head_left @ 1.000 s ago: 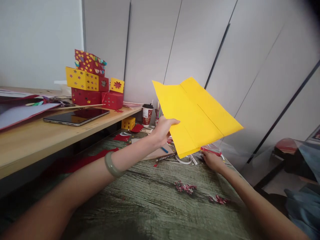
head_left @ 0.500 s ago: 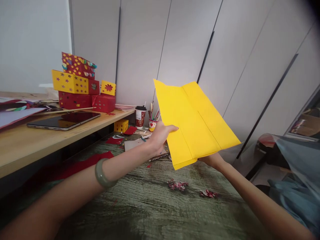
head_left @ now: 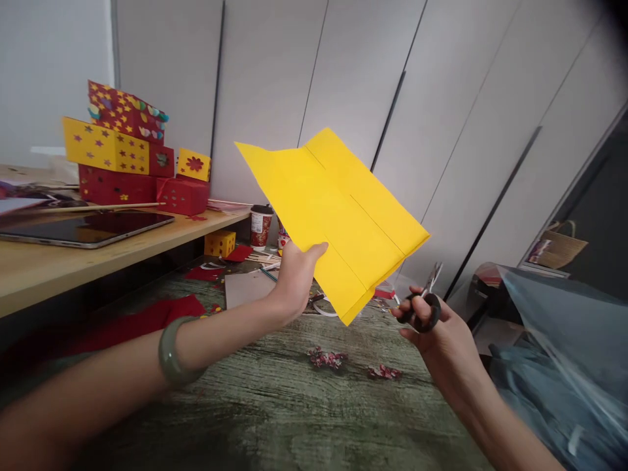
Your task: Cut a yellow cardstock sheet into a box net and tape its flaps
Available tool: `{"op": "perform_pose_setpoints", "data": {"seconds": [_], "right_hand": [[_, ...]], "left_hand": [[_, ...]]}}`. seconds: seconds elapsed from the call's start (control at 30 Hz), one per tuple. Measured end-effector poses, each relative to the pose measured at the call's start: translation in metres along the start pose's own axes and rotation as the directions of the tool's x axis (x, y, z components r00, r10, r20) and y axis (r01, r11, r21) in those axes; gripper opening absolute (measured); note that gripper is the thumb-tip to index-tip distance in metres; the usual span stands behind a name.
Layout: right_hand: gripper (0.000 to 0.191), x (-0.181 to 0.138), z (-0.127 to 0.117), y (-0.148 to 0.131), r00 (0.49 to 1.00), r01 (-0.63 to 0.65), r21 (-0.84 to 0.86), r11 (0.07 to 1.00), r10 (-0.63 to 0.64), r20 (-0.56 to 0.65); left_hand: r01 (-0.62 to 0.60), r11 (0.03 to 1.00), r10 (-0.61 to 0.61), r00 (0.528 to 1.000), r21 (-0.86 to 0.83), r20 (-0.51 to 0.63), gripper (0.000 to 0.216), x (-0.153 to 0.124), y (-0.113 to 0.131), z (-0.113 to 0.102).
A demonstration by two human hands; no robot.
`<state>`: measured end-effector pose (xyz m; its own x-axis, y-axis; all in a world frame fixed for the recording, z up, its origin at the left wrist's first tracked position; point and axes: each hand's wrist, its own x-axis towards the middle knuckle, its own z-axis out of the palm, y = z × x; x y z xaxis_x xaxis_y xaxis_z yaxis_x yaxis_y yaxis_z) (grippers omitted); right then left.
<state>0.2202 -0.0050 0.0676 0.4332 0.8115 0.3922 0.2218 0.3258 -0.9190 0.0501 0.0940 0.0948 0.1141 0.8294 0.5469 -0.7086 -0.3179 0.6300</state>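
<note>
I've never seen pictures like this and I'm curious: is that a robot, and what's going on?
No robot here! These are a person's own bare hands. Every picture comes from one camera worn on that person's head, looking forward and down, so you see nearly what they see. The left hand holds a folded sheet of yellow paper. The right hand holds scissors. On the dark table lie red scraps, and a lidded cup stands further back. On the wooden shelf at the left, a tablet lies in front of stacked red and yellow boxes.
</note>
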Motion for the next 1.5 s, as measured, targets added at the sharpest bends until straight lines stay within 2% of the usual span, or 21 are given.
{"op": "perform_pose_setpoints", "data": {"seconds": [0.1, 0.17, 0.37, 0.5, 0.63, 0.8, 0.93, 1.0, 1.1, 1.23, 1.3, 1.37, 1.5], "right_hand": [[0.031, -0.004, 0.025, -0.016, 0.997, 0.071, 0.094, 0.993, -0.069, -0.022], [0.028, -0.005, 0.033, -0.02, 0.995, 0.099, 0.132, 0.986, -0.097, -0.022], [0.015, -0.007, 0.026, -0.021, 0.988, 0.154, 0.267, 0.951, -0.157, -0.009], [0.018, -0.014, 0.022, -0.025, 0.988, 0.137, 0.324, 0.936, -0.15, 0.017], [0.019, -0.019, 0.022, -0.027, 0.991, 0.117, 0.306, 0.945, -0.132, 0.029], [0.019, -0.02, 0.028, -0.022, 0.989, 0.146, 0.199, 0.969, -0.138, -0.054], [0.016, -0.025, 0.026, -0.021, 0.99, 0.115, 0.083, 0.99, -0.108, -0.087], [0.018, -0.03, 0.019, -0.021, 0.998, 0.061, -0.009, 0.998, -0.062, -0.022], [0.036, -0.039, 0.003, -0.019, 0.989, 0.038, -0.238, 0.97, -0.002, 0.146], [0.048, -0.052, -0.015, -0.014, 0.92, 0.06, -0.473, 0.879, 0.135, 0.368], [0.049, -0.056, -0.017, -0.015, 0.903, 0.084, -0.599, 0.796, 0.194, 0.384], [0.048, -0.06, -0.014, -0.017, 0.909, 0.09, -0.681, 0.726, 0.22, 0.355], [0.044, -0.061, -0.006, -0.022, 0.909, 0.064, -0.679, 0.731, 0.238, 0.343]], "left_hand": [[0.027, 0.999, -0.026, 1.0, -0.024, 0.01, 0.041, -0.013, 0.004, 0.009], [0.059, 0.997, -0.059, 0.998, -0.054, 0.009, 0.041, -0.019, 0.008, 0.013], [0.192, 0.972, -0.183, 0.98, -0.135, 0.077, 0.04, -0.018, 0.017, 0.012], [0.305, 0.936, -0.292, 0.951, -0.176, 0.098, 0.041, -0.012, 0.021, 0.01], [0.385, 0.903, -0.369, 0.922, -0.192, 0.117, 0.041, -0.008, 0.026, 0.01], [0.419, 0.863, -0.369, 0.904, -0.282, 0.214, 0.038, -0.024, 0.02, 0.016], [0.329, 0.921, -0.278, 0.929, -0.206, 0.243, 0.045, -0.036, 0.017, 0.021], [0.263, 0.952, -0.222, 0.946, -0.158, 0.238, 0.044, -0.036, 0.02, 0.021], [0.182, 0.977, -0.157, 0.965, -0.108, 0.21, 0.043, -0.032, 0.025, 0.02], [0.139, 0.989, -0.125, 0.974, -0.06, 0.191, 0.043, -0.031, 0.028, 0.022], [0.148, 0.988, -0.139, 0.975, -0.038, 0.175, 0.043, -0.033, 0.028, 0.023], [0.157, 0.987, -0.151, 0.975, -0.026, 0.165, 0.043, -0.035, 0.028, 0.024], [0.172, 0.984, -0.162, 0.968, -0.039, 0.191, 0.04, -0.038, 0.028, 0.025]]}}
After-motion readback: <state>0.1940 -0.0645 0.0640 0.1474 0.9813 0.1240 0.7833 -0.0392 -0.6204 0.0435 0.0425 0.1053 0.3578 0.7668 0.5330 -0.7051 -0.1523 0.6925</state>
